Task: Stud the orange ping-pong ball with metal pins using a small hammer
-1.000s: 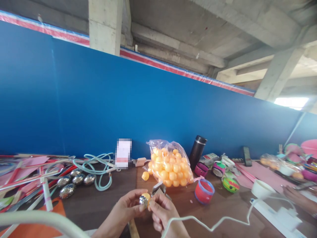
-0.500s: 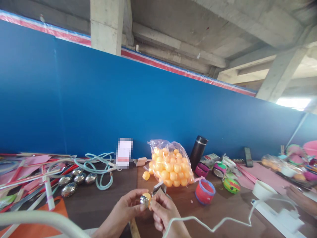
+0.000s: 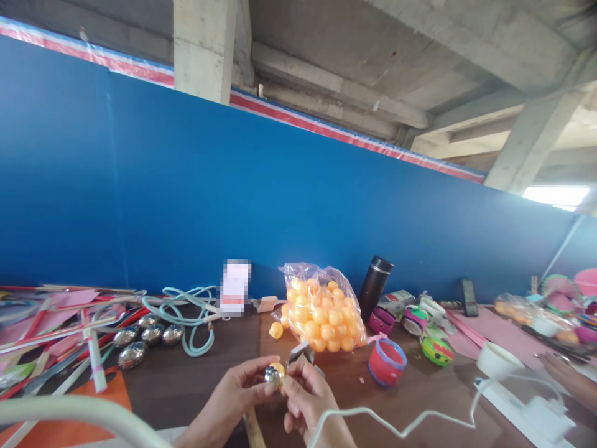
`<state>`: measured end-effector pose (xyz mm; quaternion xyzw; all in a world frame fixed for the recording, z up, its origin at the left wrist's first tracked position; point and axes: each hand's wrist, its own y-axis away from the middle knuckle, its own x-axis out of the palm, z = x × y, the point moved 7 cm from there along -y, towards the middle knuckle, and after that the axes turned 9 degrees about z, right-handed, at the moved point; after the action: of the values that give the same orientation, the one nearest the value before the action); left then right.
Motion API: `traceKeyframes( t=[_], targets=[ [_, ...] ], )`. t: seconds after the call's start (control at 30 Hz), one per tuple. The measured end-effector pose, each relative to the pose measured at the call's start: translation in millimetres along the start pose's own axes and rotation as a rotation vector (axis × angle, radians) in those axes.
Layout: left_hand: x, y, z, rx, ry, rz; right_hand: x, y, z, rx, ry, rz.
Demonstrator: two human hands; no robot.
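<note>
A small orange ball (image 3: 278, 368), partly covered with shiny silver, is between my two hands at the front of the table. My left hand (image 3: 249, 387) is closed on it from the left, thumb and fingers around its side. From the right, my right hand (image 3: 305, 389) touches the ball's edge with pinched thumb and index finger; anything inside that pinch is hidden. A dark, silvery sheet-like piece (image 3: 302, 352) shows just behind the right fingers; whether they grip it is unclear. Beyond the hands stands a clear bag of orange balls (image 3: 324, 317), with one loose orange ball (image 3: 276, 330) beside it.
Several shiny silver balls (image 3: 133, 355) lie left, near a coiled pale-blue cable (image 3: 191, 330) and a pile of strips. A phone (image 3: 234, 287) leans against the blue wall. Right are a black flask (image 3: 374, 287), a red-blue cup (image 3: 388, 363) and another person's hand (image 3: 566, 379). A white cable crosses the foreground.
The silver-and-orange ball has turned slightly in my left fingers. My right fingers have shifted a little at its edge. The view has moved very slightly.
</note>
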<state>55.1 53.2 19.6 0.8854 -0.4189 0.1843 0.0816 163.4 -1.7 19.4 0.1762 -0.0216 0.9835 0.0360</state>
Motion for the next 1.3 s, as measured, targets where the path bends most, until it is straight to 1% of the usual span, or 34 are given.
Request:
traceKeyframes(
  t=[0.17,0.33,0.47,0.87,1.1,1.3],
  targets=[
    [0.0,-0.1,0.7,0.002,0.000,-0.002,-4.2,0.3,-3.3,0.032,0.019,-0.030],
    [-4.8,-3.6,6.5,0.003,-0.003,-0.011,-3.3,2.1,-3.5,0.047,0.040,-0.010],
    [-5.5,-5.3,7.4,0.012,-0.008,0.014,-1.7,2.2,-3.3,0.060,0.001,-0.009],
    [-1.1,-1.2,-0.1,0.017,-0.081,-0.005,-3.8,2.8,-6.7,0.071,-0.055,-0.028],
    [6.8,3.0,-8.7,0.025,-0.084,0.007,-0.5,5.0,-1.3,0.068,-0.072,-0.050],
    [9.7,5.3,-14.4,0.033,-0.122,-0.003,-0.8,5.6,-4.8,0.065,-0.060,-0.069]
  ],
)
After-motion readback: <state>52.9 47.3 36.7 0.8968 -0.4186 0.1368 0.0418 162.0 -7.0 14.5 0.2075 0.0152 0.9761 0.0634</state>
